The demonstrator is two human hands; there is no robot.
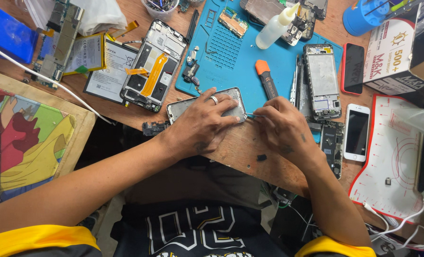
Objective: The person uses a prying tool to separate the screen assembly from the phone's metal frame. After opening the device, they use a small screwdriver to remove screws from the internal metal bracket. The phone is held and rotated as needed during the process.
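My left hand (203, 123), a ring on one finger, presses flat on a silver phone frame (183, 105) lying at the near edge of the wooden bench. My right hand (283, 127) pinches a thin metal tool (253, 114) whose tip touches the frame's right end. Just above the right hand, an orange-capped screwdriver (266, 76) rests on the blue work mat (231, 47).
An opened phone with an orange ribbon cable (153, 66) and a flat battery (108, 71) lie at the left. A glue bottle (276, 27), another opened phone (321, 81), a red phone (353, 68), a white phone (356, 132) and a cardboard box (397, 52) sit right.
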